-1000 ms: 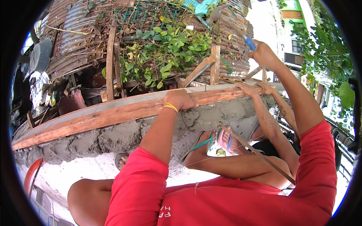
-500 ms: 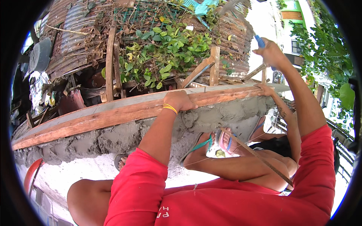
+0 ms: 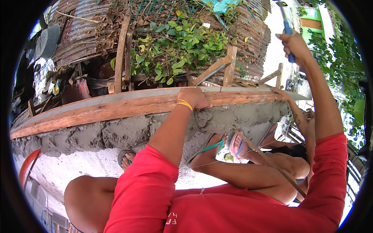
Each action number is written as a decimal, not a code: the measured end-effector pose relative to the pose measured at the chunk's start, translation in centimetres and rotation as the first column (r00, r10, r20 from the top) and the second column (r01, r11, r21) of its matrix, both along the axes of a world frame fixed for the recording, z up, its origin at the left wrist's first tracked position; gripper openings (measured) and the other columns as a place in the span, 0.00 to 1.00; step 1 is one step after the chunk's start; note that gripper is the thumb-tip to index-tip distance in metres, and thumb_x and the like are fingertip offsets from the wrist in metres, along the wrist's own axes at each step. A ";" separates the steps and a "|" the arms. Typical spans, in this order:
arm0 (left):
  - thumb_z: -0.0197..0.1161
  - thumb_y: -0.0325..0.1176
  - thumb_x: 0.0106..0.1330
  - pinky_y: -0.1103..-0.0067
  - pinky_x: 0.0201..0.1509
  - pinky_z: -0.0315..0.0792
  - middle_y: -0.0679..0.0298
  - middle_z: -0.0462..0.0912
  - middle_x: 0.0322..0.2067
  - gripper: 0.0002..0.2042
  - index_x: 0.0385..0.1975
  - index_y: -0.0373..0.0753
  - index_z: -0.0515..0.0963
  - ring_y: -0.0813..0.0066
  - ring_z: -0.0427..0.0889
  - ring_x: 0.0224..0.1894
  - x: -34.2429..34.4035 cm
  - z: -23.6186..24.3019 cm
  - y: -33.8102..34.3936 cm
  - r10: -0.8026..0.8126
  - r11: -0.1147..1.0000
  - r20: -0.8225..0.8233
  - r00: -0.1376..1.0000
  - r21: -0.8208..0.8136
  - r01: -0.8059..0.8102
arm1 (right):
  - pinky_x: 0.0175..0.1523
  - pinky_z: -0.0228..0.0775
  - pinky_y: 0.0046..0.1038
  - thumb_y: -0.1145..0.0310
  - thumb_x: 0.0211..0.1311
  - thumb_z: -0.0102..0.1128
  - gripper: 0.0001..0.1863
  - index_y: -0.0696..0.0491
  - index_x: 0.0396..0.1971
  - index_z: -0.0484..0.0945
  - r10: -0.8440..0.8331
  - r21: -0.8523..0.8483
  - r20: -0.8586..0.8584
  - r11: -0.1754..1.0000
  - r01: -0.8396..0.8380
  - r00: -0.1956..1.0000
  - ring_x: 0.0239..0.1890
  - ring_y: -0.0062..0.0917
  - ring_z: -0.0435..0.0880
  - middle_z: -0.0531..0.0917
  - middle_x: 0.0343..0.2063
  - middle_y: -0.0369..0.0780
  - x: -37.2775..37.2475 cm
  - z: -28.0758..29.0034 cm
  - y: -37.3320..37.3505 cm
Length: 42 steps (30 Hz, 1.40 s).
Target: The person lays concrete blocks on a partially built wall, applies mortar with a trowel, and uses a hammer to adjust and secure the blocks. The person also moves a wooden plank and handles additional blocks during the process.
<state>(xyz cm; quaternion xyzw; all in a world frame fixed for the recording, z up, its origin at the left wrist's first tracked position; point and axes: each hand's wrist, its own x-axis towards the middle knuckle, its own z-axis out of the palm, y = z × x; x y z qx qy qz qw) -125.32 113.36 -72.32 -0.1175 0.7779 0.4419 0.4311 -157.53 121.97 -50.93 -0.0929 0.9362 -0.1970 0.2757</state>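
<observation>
My left hand [image 3: 194, 98], a yellow band on its wrist, is closed over the top of a long reddish wooden board [image 3: 147, 104]. The board lies along the upper side of a low wall coated in rough wet mortar [image 3: 116, 133]. High at the upper right, my right hand [image 3: 295, 46] grips the blue handle of a hammer [image 3: 287, 28]. Its head points up, well apart from the board. Another person's hand [image 3: 280, 94] rests on the board's right end.
Behind the wall stand upright wooden posts [image 3: 122, 54], leafy plants [image 3: 178, 50] and rusty corrugated sheets [image 3: 256, 42]. The other person's sandalled feet [image 3: 210, 147] are below the wall. A thin wooden strip [image 3: 268, 161] slants beside their legs. Something red and curved [image 3: 29, 165] is at far left.
The hammer has swung from a blurred leftward tilt to nearly upright, and my right hand has moved right. My left hand stays on the board while the whole view has shifted slightly.
</observation>
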 end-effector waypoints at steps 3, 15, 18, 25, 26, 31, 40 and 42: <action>0.71 0.68 0.55 0.69 0.60 0.78 0.58 0.87 0.55 0.38 0.53 0.38 0.86 0.61 0.86 0.58 0.0 0.1 -0.1 0.008 1.000 0.041 0.999 -0.015 -0.007 | 0.21 0.68 0.29 0.73 0.64 0.61 0.06 0.60 0.38 0.78 -0.018 -0.462 -0.072 0.887 -0.017 0.997 0.14 0.23 0.75 0.75 0.17 0.35 -0.1 -3.5 -0.3; 0.71 0.67 0.55 0.70 0.62 0.78 0.59 0.88 0.54 0.37 0.54 0.40 0.86 0.62 0.86 0.58 0.0 -0.1 0.3 0.036 0.999 0.090 0.995 -0.036 -0.032 | 0.19 0.65 0.25 0.73 0.63 0.61 0.03 0.55 0.34 0.76 -0.083 -0.255 -0.080 0.965 0.060 0.993 0.12 0.17 0.68 0.72 0.16 0.32 -0.2 -2.0 0.0; 0.71 0.68 0.54 0.69 0.63 0.77 0.59 0.88 0.54 0.38 0.54 0.39 0.86 0.61 0.86 0.58 0.5 0.6 -0.1 0.038 0.997 0.018 0.999 -0.070 -0.037 | 0.35 0.76 0.38 0.70 0.59 0.58 0.12 0.65 0.38 0.79 0.277 0.276 -0.116 0.932 -0.237 0.954 0.22 0.37 0.82 0.83 0.24 0.49 5.3 -4.8 3.6; 0.71 0.67 0.55 0.71 0.60 0.78 0.58 0.88 0.54 0.37 0.53 0.39 0.87 0.62 0.87 0.57 0.2 0.8 -0.3 0.008 0.999 0.004 1.000 -0.031 -0.008 | 0.27 0.76 0.36 0.74 0.51 0.60 0.13 0.61 0.38 0.80 0.505 0.400 0.118 0.764 -0.507 0.855 0.19 0.32 0.80 0.82 0.22 0.43 0.5 0.5 3.1; 0.71 0.67 0.55 0.71 0.60 0.78 0.58 0.88 0.54 0.37 0.52 0.40 0.87 0.63 0.87 0.57 0.0 0.6 -0.2 0.011 0.999 0.010 1.000 -0.036 -0.010 | 0.20 0.68 0.31 0.72 0.55 0.60 0.07 0.58 0.33 0.77 0.235 0.170 -0.001 0.958 -0.231 0.972 0.15 0.24 0.74 0.75 0.15 0.37 -0.3 0.6 0.8; 0.69 0.67 0.56 0.71 0.58 0.79 0.61 0.89 0.53 0.36 0.53 0.42 0.87 0.63 0.88 0.55 0.6 0.8 -0.4 -0.008 0.999 -0.010 1.000 -0.041 0.007 | 0.39 0.81 0.39 0.70 0.57 0.60 0.13 0.65 0.38 0.79 0.205 0.479 -0.070 0.865 -0.147 0.976 0.30 0.38 0.87 0.85 0.26 0.51 9.1 -3.7 3.1; 0.68 0.67 0.58 0.68 0.60 0.78 0.59 0.87 0.56 0.36 0.56 0.42 0.85 0.62 0.86 0.59 0.3 0.9 -0.1 -0.010 0.999 0.032 0.999 -0.037 0.012 | 0.17 0.61 0.26 0.70 0.60 0.62 0.08 0.51 0.30 0.69 0.084 -0.066 -0.060 0.994 -0.088 0.995 0.11 0.17 0.66 0.70 0.15 0.31 0.8 -1.1 1.3; 0.67 0.67 0.58 0.68 0.61 0.78 0.60 0.87 0.56 0.37 0.57 0.42 0.85 0.62 0.86 0.59 0.5 0.7 -0.1 -0.013 1.000 0.053 0.998 -0.026 0.015 | 0.22 0.69 0.31 0.71 0.59 0.61 0.08 0.55 0.32 0.71 -0.105 -0.137 -0.112 0.987 0.089 0.988 0.15 0.23 0.73 0.75 0.18 0.37 3.6 -3.1 0.3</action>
